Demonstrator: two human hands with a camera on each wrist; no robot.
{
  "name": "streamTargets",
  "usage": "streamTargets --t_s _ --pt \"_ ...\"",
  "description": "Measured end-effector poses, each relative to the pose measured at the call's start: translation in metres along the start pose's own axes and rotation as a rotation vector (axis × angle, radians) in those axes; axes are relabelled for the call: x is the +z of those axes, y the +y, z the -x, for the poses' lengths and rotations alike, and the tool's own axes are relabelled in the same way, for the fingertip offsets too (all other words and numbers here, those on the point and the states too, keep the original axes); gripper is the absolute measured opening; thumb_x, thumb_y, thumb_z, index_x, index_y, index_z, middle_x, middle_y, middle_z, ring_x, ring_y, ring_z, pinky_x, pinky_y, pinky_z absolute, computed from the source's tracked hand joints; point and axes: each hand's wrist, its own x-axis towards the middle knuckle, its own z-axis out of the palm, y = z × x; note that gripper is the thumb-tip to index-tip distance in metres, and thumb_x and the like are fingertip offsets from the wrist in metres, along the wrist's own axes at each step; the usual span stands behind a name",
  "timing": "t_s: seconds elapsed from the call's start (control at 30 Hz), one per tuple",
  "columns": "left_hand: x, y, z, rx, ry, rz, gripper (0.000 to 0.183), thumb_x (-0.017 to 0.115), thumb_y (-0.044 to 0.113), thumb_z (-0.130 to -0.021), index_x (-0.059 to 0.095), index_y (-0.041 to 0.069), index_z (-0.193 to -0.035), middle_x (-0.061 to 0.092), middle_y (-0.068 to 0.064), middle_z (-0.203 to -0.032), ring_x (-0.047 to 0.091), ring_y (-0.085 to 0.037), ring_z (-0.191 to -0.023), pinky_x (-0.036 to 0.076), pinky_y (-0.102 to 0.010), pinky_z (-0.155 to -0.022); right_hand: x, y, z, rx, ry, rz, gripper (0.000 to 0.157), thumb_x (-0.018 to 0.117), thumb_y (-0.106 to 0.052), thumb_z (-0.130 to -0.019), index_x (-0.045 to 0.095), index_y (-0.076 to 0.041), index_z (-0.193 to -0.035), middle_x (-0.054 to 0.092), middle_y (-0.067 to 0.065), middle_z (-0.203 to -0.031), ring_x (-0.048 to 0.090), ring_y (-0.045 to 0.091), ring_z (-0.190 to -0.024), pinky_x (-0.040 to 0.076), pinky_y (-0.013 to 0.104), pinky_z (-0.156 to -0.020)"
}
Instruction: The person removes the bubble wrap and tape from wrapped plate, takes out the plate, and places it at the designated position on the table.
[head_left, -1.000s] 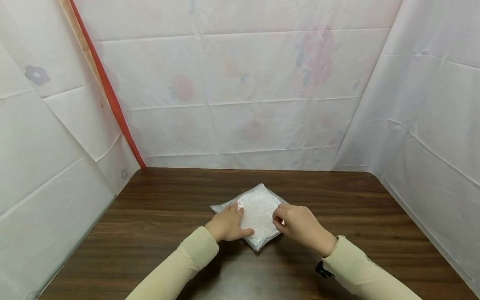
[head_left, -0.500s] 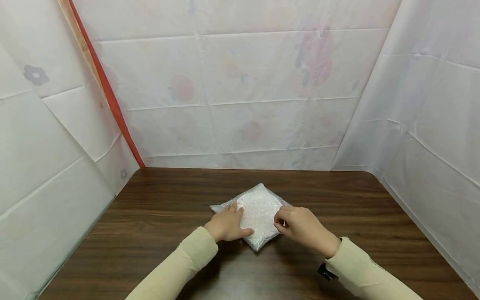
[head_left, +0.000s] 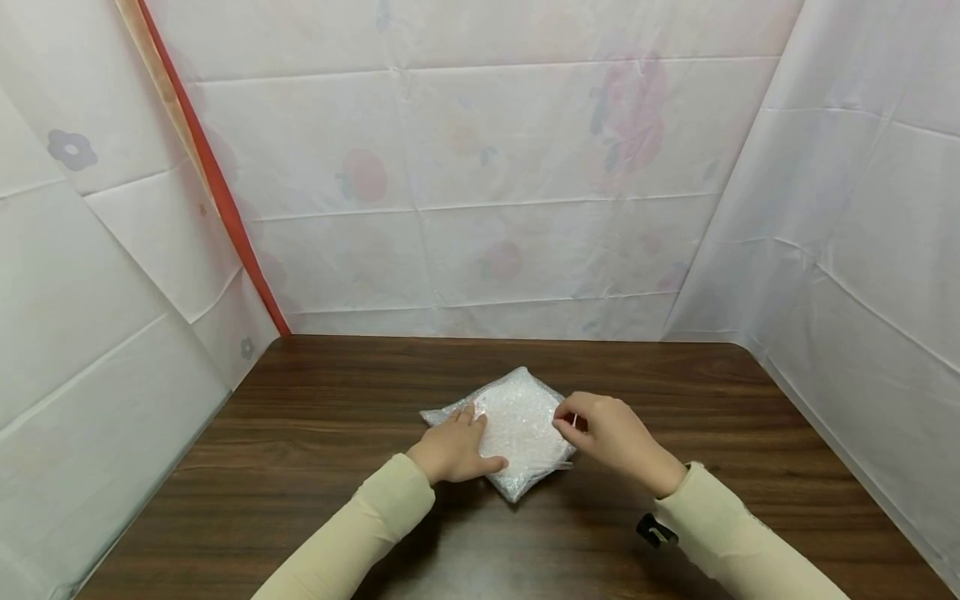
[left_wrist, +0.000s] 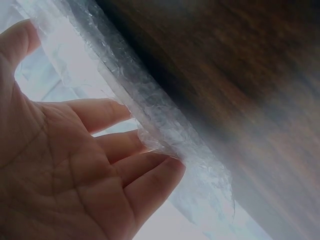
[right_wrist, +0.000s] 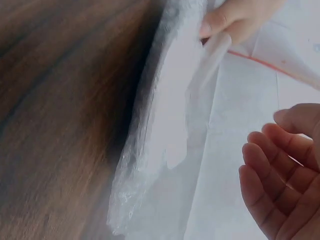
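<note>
A person's left hand lies with fingers spread and apart on the left side of a bubble-wrapped package, which rests flat on a dark wooden table at lower center of the head view. The right hand is raised by the package's right corner, fingers loosely bent and thumb close to the index fingertip; the right wrist view shows the hand just off the wrap, clamped on nothing. A clear strip juts from the package's lower right edge. Both arms wear pale sleeves, with a small black object under the right cuff. Behind, a white printed sheet fills the upper frame, with a red band slanting down at upper left.
</note>
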Motion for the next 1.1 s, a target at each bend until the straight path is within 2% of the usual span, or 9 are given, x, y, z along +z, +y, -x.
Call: streamTargets --t_s 0.2,0.43,0.57,0.7,0.83,0.97,1.1 --pt "0.000 -0.001 0.002 0.008 0.006 0.001 0.091 0.056 0.066 -0.086 0.042 0.000 -0.147 0.031 -0.022 -0.157 0.034 -0.041 -0.144 0.038 -0.052 -0.112 0.001 0.014 -0.005 0.148 -0.021 -0.058 0.007 0.067 -0.018 -0.092 0.072 -0.014 -0.096 0.066 -0.009 -0.084 0.057 0.001 -0.072 0.050 0.021 -0.063" --pt "0.000 -0.001 0.003 0.012 0.004 0.009 0.090 0.056 0.066 -0.087 0.042 0.000 -0.147 0.031 -0.022 -0.157 0.033 -0.041 -0.144 0.038 -0.053 -0.112 0.013 0.031 -0.004 0.231 -0.148 -0.071 0.023 0.065 -0.015 -0.094 0.069 -0.004 -0.113 0.070 0.008 -0.107 0.066 0.021 -0.093 0.055 0.038 -0.078" --pt "0.000 -0.001 0.004 0.011 -0.003 0.008 0.091 0.055 0.067 -0.087 0.041 0.000 -0.147 0.030 -0.022 -0.158 0.032 -0.041 -0.144 0.038 -0.054 -0.112 0.018 0.038 -0.002 0.264 -0.220 -0.076 0.032 0.064 -0.015 -0.094 0.065 0.000 -0.122 0.067 0.015 -0.121 0.065 0.031 -0.108 0.054 0.047 -0.088" --pt "0.000 -0.001 0.005 0.012 -0.004 0.006 0.091 0.055 0.067 -0.088 0.040 0.000 -0.148 0.029 -0.023 -0.158 0.032 -0.041 -0.144 0.038 -0.054 -0.111 0.023 0.043 0.000 0.281 -0.326 -0.078 0.045 0.063 -0.021 -0.095 0.056 0.002 -0.134 0.058 0.020 -0.136 0.057 0.035 -0.124 0.048 0.051 -0.100" --pt "0.001 -0.002 0.006 0.015 -0.001 0.009 0.092 0.054 0.067 -0.088 0.039 0.000 -0.148 0.029 -0.023 -0.158 0.032 -0.041 -0.144 0.038 -0.054 -0.112 0.028 0.047 0.003 0.285 -0.425 -0.090 0.059 0.061 -0.024 -0.096 0.043 0.003 -0.145 0.039 0.022 -0.153 0.044 0.038 -0.137 0.040 0.053 -0.109" --pt "0.001 -0.002 0.006 0.021 0.002 0.021 0.092 0.054 0.067 -0.088 0.039 -0.001 -0.148 0.028 -0.024 -0.158 0.032 -0.041 -0.145 0.038 -0.054 -0.112 0.032 0.047 0.003 0.281 -0.485 -0.111 0.067 0.060 -0.024 -0.095 0.034 0.005 -0.149 0.026 0.023 -0.159 0.033 0.038 -0.144 0.034 0.054 -0.113" --pt "0.003 -0.003 0.005 0.028 0.007 0.030 0.092 0.053 0.067 -0.088 0.039 -0.001 -0.148 0.028 -0.024 -0.158 0.031 -0.041 -0.145 0.038 -0.054 -0.112 0.035 0.044 0.000 0.294 -0.555 -0.087 0.073 0.059 -0.027 -0.096 0.026 0.005 -0.152 0.018 0.022 -0.162 0.021 0.039 -0.149 0.029 0.053 -0.117"
